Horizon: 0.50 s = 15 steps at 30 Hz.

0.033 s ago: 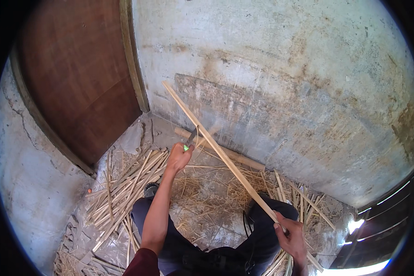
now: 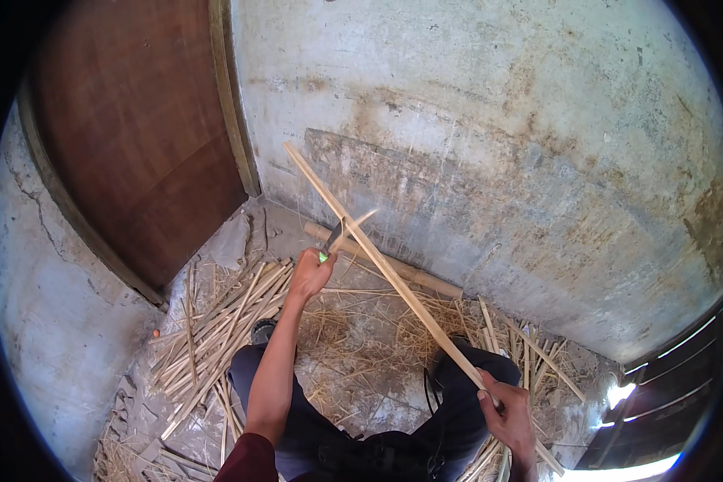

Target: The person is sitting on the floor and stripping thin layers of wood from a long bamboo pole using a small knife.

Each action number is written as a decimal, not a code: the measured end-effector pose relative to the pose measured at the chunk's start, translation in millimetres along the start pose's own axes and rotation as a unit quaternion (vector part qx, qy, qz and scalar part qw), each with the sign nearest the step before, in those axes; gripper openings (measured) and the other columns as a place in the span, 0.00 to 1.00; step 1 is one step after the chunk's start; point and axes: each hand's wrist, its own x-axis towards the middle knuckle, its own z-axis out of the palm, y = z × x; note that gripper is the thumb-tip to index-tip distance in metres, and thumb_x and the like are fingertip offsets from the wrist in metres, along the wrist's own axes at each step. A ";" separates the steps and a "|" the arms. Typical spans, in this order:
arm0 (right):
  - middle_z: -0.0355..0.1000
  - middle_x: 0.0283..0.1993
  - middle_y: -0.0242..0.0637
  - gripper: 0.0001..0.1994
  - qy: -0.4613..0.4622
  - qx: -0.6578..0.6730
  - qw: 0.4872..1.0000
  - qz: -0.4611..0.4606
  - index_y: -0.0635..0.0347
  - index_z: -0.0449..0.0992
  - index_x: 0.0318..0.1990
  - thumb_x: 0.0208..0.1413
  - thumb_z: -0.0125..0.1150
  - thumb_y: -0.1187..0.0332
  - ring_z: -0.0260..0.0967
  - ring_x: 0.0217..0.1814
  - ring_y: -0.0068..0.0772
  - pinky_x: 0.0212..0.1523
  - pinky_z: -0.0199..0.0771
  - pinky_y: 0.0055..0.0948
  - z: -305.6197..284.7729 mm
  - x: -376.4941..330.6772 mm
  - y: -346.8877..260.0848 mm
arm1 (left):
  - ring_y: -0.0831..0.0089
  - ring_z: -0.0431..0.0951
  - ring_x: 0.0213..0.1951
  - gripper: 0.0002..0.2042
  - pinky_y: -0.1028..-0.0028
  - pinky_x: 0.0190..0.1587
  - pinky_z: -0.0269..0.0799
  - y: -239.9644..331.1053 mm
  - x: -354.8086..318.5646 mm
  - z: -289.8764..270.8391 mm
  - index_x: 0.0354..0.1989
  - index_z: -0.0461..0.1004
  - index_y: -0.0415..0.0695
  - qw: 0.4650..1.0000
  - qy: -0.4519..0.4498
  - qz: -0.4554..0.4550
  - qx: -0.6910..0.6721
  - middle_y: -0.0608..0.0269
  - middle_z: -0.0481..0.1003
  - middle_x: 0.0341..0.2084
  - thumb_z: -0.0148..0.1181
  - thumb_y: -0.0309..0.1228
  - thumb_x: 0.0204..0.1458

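Note:
A long pale bamboo strip slants from upper left to lower right in front of me. My right hand is closed around its lower end, above my right knee. My left hand is wrapped round a knife whose handle shows a bit of bright green. The blade meets the strip at its upper half. A thin pale piece, partly blurred, crosses the strip beside the blade; I cannot tell whether it is attached.
Many split bamboo sticks lie piled at my left, and more sticks at my right. Thin shavings cover the floor between my feet. A thick bamboo pole lies along the stained wall. A brown door stands at left.
My left hand and the knife have shifted very slightly down and left. The thin pale piece by the blade shows more clearly. My right hand stays in place.

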 end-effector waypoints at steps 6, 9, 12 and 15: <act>0.82 0.33 0.47 0.19 -0.004 -0.010 1.000 -0.002 0.64 0.82 0.62 0.64 0.65 0.76 0.73 0.21 0.29 0.22 0.71 0.29 3.1 1.7 3.8 | 0.34 0.81 0.32 0.24 0.47 0.40 0.75 -6.0 -2.5 3.0 0.27 0.79 0.27 0.997 0.057 0.046 0.033 0.29 0.77 0.24 0.63 0.43 0.61; 0.82 0.33 0.47 0.20 0.003 0.005 1.000 0.005 0.63 0.82 0.63 0.64 0.66 0.75 0.73 0.21 0.31 0.24 0.72 0.31 4.6 5.4 3.4 | 0.35 0.80 0.28 0.24 0.49 0.37 0.73 -4.5 -6.1 5.8 0.23 0.75 0.27 0.995 0.033 0.075 0.057 0.30 0.73 0.20 0.64 0.40 0.60; 0.82 0.34 0.46 0.21 -0.016 -0.039 0.999 -0.013 0.61 0.81 0.64 0.64 0.67 0.74 0.73 0.21 0.33 0.26 0.72 0.32 5.3 10.7 3.2 | 0.34 0.81 0.29 0.23 0.48 0.38 0.73 8.3 -12.3 13.2 0.23 0.75 0.28 0.993 -0.015 0.083 0.078 0.29 0.73 0.20 0.64 0.40 0.59; 0.81 0.32 0.45 0.22 -0.045 -0.043 0.997 -0.053 0.60 0.80 0.65 0.64 0.68 0.73 0.71 0.20 0.34 0.27 0.71 0.34 16.0 16.1 -2.6 | 0.34 0.81 0.30 0.24 0.48 0.39 0.74 -15.9 -8.1 6.8 0.23 0.75 0.27 0.989 0.052 0.119 0.077 0.29 0.74 0.20 0.63 0.41 0.60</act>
